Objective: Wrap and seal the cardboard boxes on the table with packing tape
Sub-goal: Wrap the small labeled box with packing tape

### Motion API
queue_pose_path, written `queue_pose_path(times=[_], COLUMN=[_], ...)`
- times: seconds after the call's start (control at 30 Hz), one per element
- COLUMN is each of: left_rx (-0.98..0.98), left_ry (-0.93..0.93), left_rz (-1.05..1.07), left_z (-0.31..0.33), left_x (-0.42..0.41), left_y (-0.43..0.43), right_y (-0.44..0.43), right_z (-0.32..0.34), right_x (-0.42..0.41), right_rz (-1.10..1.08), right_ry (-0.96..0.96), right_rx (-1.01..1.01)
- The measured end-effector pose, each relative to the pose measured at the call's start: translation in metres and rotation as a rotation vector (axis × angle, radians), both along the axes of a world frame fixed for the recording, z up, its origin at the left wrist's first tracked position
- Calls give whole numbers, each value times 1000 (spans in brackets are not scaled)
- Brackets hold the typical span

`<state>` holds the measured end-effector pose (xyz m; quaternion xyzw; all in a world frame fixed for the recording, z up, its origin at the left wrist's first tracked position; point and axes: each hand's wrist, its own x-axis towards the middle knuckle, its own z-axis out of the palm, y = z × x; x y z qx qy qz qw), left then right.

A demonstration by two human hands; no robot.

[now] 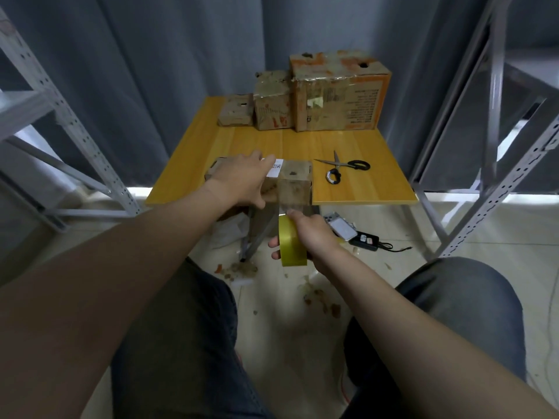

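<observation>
A small cardboard box (295,182) with a white label sits at the near edge of the yellow table (348,146). My left hand (242,179) lies over the box's top, thumb hooked down its front face. Below the table edge my right hand (314,237) grips a roll of yellowish packing tape (292,241). A clear strip of tape (287,208) runs from the roll up to the box's front face. Three more cardboard boxes stand at the back: a small one (236,111), a medium one (272,101) and a large one (338,90).
Scissors (341,167) with black handles lie open on the table right of the box. On the floor under the table lie a phone (341,228), a black device with a cable (364,240) and scraps of debris. Metal shelf frames (75,131) flank both sides.
</observation>
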<state>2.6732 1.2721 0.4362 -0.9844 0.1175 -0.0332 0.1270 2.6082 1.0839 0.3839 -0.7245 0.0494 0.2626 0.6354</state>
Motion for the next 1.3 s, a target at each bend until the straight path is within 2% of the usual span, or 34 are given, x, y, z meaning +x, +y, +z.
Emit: queue_pose_path(times=[0.17, 0.27, 0.47, 0.63, 0.83, 1.0, 1.3], left_rx=[-190, -247, -294, -415, -695, -601, -486], left_ry=[143, 252, 329, 445, 346, 163, 204], left_rz=[10, 42, 77, 140, 58, 30, -7], left_z=[25, 39, 47, 47, 34, 17, 16], left_x=[23, 39, 63, 79, 85, 74, 73], left_y=[13, 20, 28, 39, 50, 52, 55], right_y=[4, 5, 9, 10, 9, 16, 16], right_z=[24, 34, 38, 42, 54, 52, 45], right_x=[14, 22, 31, 39, 63, 69, 48], right_rz=[-52, -60, -81, -105, -104, -104, -160], right_ry=[-70, -110, -191, -241, -250, -251, -256], right_rx=[88, 102, 126, 148, 138, 134, 164])
